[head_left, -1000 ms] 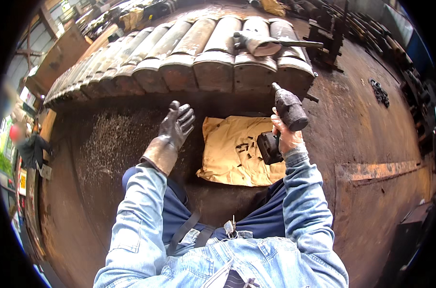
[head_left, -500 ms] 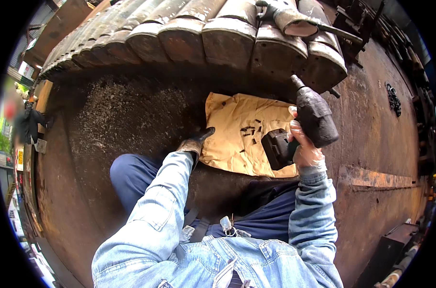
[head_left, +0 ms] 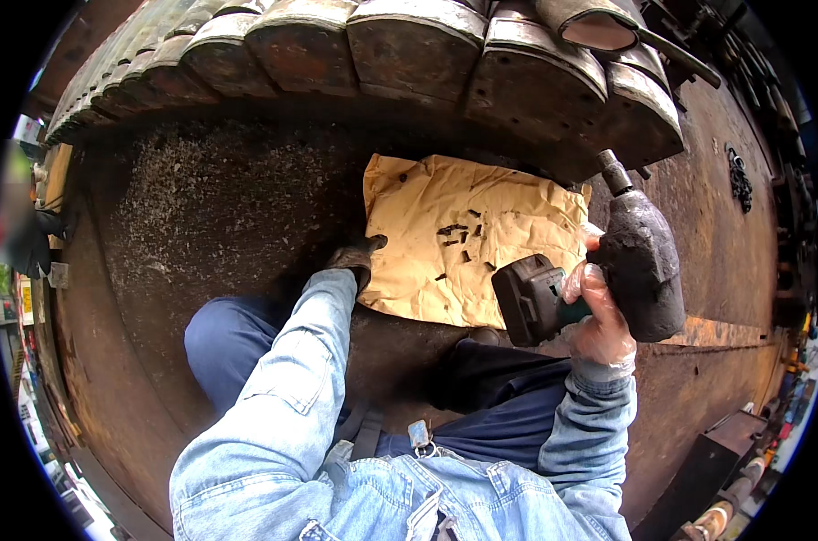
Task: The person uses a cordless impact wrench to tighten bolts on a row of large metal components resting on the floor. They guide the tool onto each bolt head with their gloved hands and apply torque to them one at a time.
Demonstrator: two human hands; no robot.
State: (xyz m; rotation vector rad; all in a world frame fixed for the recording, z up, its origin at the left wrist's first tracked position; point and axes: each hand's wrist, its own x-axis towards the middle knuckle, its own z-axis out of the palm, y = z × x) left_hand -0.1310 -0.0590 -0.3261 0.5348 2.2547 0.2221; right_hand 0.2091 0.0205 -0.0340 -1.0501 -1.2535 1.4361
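My right hand (head_left: 602, 329), in a clear plastic glove, is closed round the handle of a cordless impact wrench (head_left: 641, 257). The tool has a dark, dirt-covered body, a socket (head_left: 614, 173) on its nose pointing away from me, and a black battery (head_left: 528, 298) at its base. My left hand (head_left: 351, 260), in a dark, dirty glove, grips the left edge of a creased brown paper sheet (head_left: 418, 288). Its thumb lies over the paper; the other fingers are mostly hidden. Several small dark pieces (head_left: 452, 233), perhaps bolts, lie on the sheet.
Beyond the paper stands a row of heavy rounded metal segments (head_left: 413, 54), with a pale-rimmed tubular piece (head_left: 600, 32) on top. A dark chain (head_left: 739, 178) lies on the rusty floor (head_left: 697, 225) at right. A dark metal box (head_left: 711, 460) sits lower right.
My right hand has brought the impact wrench rightward and closer to me, uncovering more of the paper. The whole view has shifted slightly; my left hand stays at the paper's left edge.
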